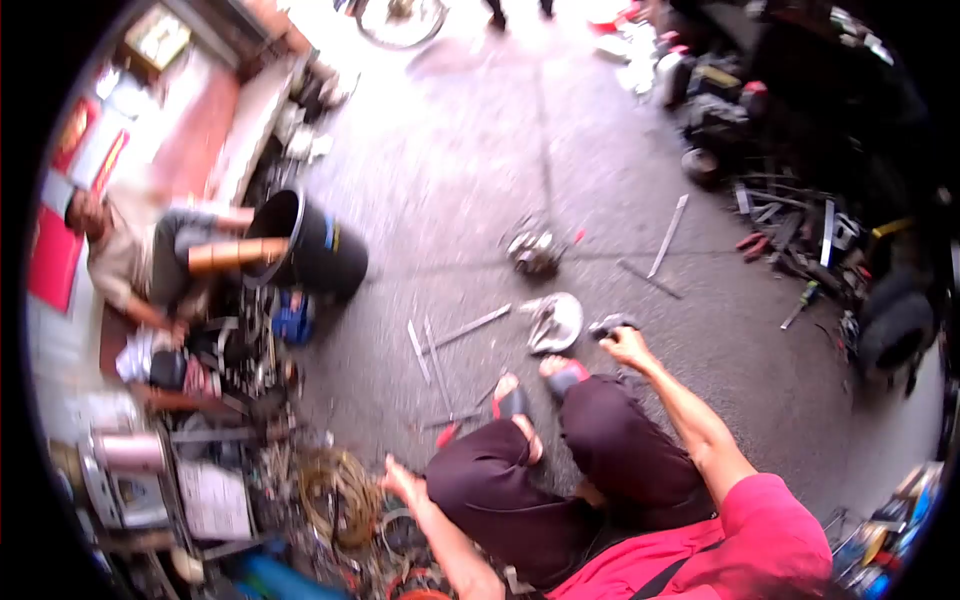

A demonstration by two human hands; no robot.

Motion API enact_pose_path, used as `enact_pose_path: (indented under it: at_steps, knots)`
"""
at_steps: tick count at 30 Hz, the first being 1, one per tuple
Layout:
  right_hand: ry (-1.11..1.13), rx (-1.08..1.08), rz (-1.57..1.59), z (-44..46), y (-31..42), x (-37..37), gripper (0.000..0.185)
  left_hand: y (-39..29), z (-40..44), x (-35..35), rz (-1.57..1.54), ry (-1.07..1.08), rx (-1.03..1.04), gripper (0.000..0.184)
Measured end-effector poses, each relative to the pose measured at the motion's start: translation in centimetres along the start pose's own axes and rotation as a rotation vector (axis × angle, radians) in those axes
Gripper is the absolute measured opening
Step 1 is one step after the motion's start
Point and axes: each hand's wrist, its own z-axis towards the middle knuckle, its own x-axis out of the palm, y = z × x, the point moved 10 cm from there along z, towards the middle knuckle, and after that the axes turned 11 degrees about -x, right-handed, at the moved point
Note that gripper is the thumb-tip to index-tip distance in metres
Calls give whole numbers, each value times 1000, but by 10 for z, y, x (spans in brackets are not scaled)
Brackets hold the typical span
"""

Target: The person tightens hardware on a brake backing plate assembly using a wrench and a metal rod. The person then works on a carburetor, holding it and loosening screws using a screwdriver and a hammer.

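My right hand [628,347] is closed on a small dark grey part [612,325] held low over the floor, to the right of my feet. Blur hides what kind of part it is. Just left of it lies a pale rounded metal cover [555,323], and farther ahead stands a metal engine-like assembly [535,248]. My left hand [402,482] reaches out beside my left knee, fingers apart with nothing visible in them. Nearest to it is a coil of yellowish hose or cable [338,495].
Several wrenches [468,329] and long metal tools [668,236] lie on the concrete floor. At left are a black bucket [345,250] and a seated person [130,250]. Piled tools [790,225] line the right side. A wheel [400,20] stands far ahead.
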Motion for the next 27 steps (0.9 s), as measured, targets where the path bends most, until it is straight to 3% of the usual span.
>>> enact_pose_path:
  at_steps: [2, 3, 6, 8, 10, 13, 16, 17, 19, 21, 26, 27]
  knots:
    - [4, -65, 80, 1, 18, -36, 39, -27, -6, -12, -62, -8, 46, 73]
    - [-49, -32, -24, 3, 16, -59, 36, -43, -10, -22, -99, -24, 74, 75]
    - [-123, -122, -40, 8, 29, -132, 36, -113, -37, -37, -238, 19, 286, 83]
    - [-223, -200, -63, 8, 47, -191, 38, -167, -124, -59, -280, 142, 313, 88]
    - [-271, -280, -91, 1, 78, -250, 38, -217, -155, -73, -356, 200, 548, 71]
    - [-319, -414, 24, -13, 121, -316, 38, -272, -187, -91, -477, 309, 698, 40]
    - [-235, -545, -180, -41, 190, -355, 39, -310, -266, -129, -536, 390, 833, 21]
    - [-226, -576, -272, -59, 221, -361, 39, -319, -280, -129, -529, 470, 842, 21]
    - [-132, -550, -347, -82, 255, -358, 37, -336, -332, -143, -512, 494, 1083, 22]
    - [-60, -519, -465, -76, 262, -338, 35, -344, -350, -125, -298, 543, 1145, 26]
    - [170, -485, -648, -22, 225, -244, 30, -309, -380, -71, 236, 506, 1463, 33]
    - [243, -456, -655, 0, 204, -214, 28, -297, -387, -67, 379, 565, 1429, 34]
